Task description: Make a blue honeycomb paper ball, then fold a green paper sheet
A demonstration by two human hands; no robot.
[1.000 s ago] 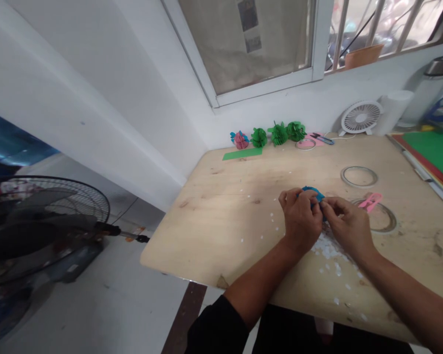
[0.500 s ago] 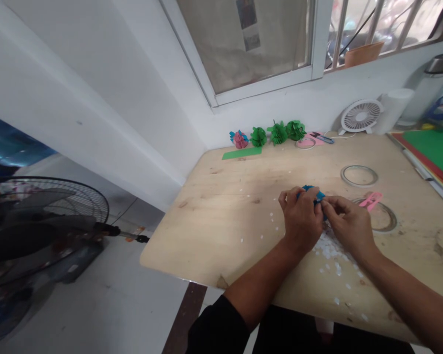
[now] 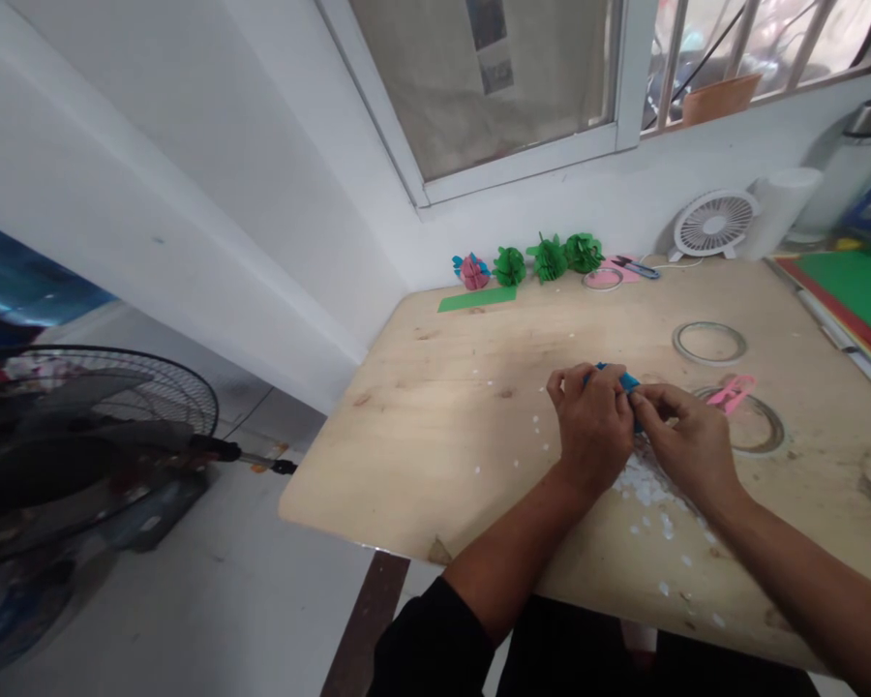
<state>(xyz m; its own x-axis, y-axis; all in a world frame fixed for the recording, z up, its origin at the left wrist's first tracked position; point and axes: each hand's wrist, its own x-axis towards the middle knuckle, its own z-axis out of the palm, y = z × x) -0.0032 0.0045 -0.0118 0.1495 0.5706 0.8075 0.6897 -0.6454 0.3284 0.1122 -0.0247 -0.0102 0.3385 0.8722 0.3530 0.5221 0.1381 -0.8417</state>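
Just right of the middle of the frame, a small blue piece point(image 3: 630, 382), apparently paper, is held above the bench point(image 3: 421, 407). The left hand point(image 3: 591, 418) has its fingers curled over it, hiding most of its shape; the right hand point(image 3: 686, 440) pinches its right edge between thumb and forefinger.

Below the hands lies a loose heap of flat white scraps point(image 3: 645, 484), too many to count, with more flecks scattered leftward. Two large, thin, smooth rings lie right of centre: a farther ring point(image 3: 709, 361) and a nearer ring point(image 3: 776, 431), the latter partly blocked by the right hand and crossed by a pink plastic tool point(image 3: 733, 393).

Along the wall at upper centre stand four round, many-leaved paper figures: one pink figure with blue tips point(image 3: 473, 273) and three green figures point(image 3: 550, 257). A flat green strip point(image 3: 477, 300) lies before them. To their right, one smaller ring point(image 3: 602, 288) and blue-handled snips point(image 3: 637, 267) rest on a pink sheet point(image 3: 626, 277). At upper right are one white slatted fan point(image 3: 713, 225), a white cylinder point(image 3: 790, 208) and stacked coloured sheets point(image 3: 853, 281), green uppermost.
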